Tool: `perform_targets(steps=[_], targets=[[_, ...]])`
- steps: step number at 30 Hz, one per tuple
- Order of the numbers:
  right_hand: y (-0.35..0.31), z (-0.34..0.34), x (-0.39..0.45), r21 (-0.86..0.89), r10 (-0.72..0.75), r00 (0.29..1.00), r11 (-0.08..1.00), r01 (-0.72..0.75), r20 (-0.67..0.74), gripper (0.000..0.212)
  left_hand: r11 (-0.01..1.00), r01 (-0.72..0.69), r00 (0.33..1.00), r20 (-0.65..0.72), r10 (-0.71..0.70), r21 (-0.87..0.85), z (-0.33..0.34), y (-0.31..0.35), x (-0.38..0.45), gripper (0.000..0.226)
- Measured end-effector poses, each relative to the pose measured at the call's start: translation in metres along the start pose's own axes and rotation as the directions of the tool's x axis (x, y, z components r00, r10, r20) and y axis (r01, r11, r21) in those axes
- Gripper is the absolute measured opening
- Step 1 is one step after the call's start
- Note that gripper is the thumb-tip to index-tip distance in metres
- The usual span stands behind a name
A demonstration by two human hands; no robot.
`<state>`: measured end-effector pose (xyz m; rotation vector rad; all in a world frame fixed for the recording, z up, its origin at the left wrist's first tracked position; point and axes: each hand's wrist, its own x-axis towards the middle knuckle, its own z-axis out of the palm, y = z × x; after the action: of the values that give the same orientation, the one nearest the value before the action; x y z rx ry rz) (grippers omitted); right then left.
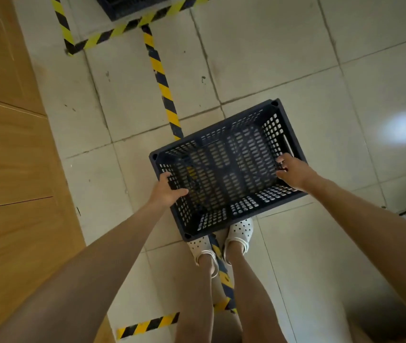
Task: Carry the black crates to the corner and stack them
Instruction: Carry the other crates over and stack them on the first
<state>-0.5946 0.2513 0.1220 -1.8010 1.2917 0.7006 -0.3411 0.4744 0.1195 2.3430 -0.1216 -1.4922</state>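
Note:
An empty black perforated crate (224, 167) hangs above the tiled floor, held in front of me over my feet. My left hand (166, 191) grips its left short wall, thumb inside. On the opposite short wall my right hand (293, 172) is closed over the rim. Another black crate (132, 6) stands at the top edge of the view, inside a floor area marked off by striped tape; only part of it shows.
Yellow-and-black tape (164, 92) runs along the floor from under the held crate to the taped area ahead. A wooden panel wall (6, 157) lines the left side. My feet in white clogs (240, 231) stand on the tape line. Light tiles (308, 58) spread to the right.

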Motion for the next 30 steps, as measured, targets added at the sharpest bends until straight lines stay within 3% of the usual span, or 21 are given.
perform_targets(steps=[5, 9, 14, 22, 30], targets=[[0.022, 0.004, 0.067, 0.11, 0.122, 0.986, 0.988, -0.109, -0.115, 0.066, 0.922, 0.234, 0.933, -0.197, -0.302, -0.307, 0.012, -0.019, 0.047, 0.096], [0.044, 0.01, 0.104, 0.066, 0.174, 0.975, 0.984, -0.166, -0.142, 0.077, 0.876, 0.383, 0.879, -0.177, -0.443, -0.291, 0.027, -0.04, 0.074, 0.101], [0.061, 0.015, 0.134, 0.108, 0.196, 0.973, 0.977, -0.183, -0.121, 0.08, 0.867, 0.375, 0.883, -0.157, -0.442, -0.329, 0.043, -0.048, 0.102, 0.082], [0.062, 0.007, 0.146, 0.309, 0.348, 0.923, 0.907, -0.286, -0.164, 0.069, 0.765, 0.427, 0.844, -0.091, -0.529, -0.482, 0.027, -0.034, 0.108, 0.078], [0.066, -0.01, 0.098, 0.391, 0.475, 0.873, 0.829, -0.4, -0.114, 0.063, 0.839, 0.279, 0.916, -0.134, -0.379, -0.466, -0.017, 0.015, 0.07, 0.056]])
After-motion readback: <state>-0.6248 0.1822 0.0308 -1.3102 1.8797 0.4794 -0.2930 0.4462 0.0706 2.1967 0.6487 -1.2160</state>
